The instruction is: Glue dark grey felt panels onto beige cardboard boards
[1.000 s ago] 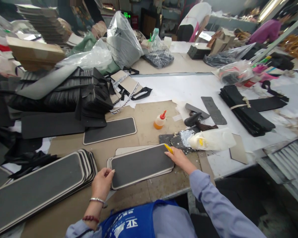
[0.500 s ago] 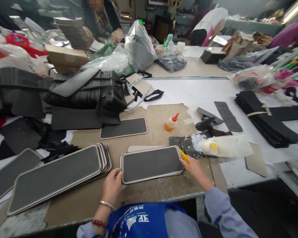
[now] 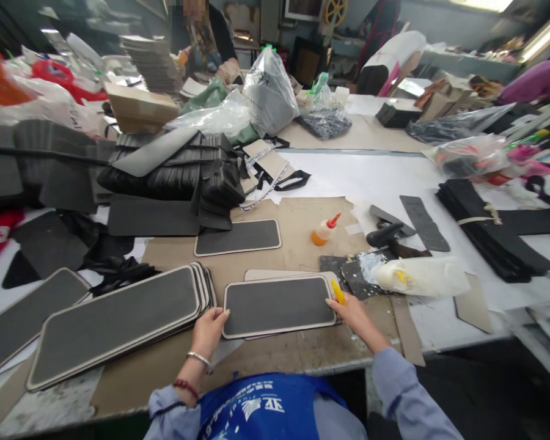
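Note:
A dark rounded panel with a pale border (image 3: 278, 305) lies on top of a small stack on the brown cardboard before me. My left hand (image 3: 208, 327) grips the panel's left end with curled fingers. My right hand (image 3: 351, 305) rests at its right end and is closed round a small yellow tool (image 3: 337, 291).
A fanned pile of the same panels (image 3: 114, 321) lies to the left, and one single panel (image 3: 237, 237) further back. An orange glue bottle (image 3: 324, 230), a glue-smeared board and white bag (image 3: 421, 276) sit to the right. Black strips (image 3: 490, 235) and bags crowd the far table. People work at the back.
The panel stack has been squared up in front of me, with both hands staying at its two ends. The view has shifted, so everything sits slightly further right.

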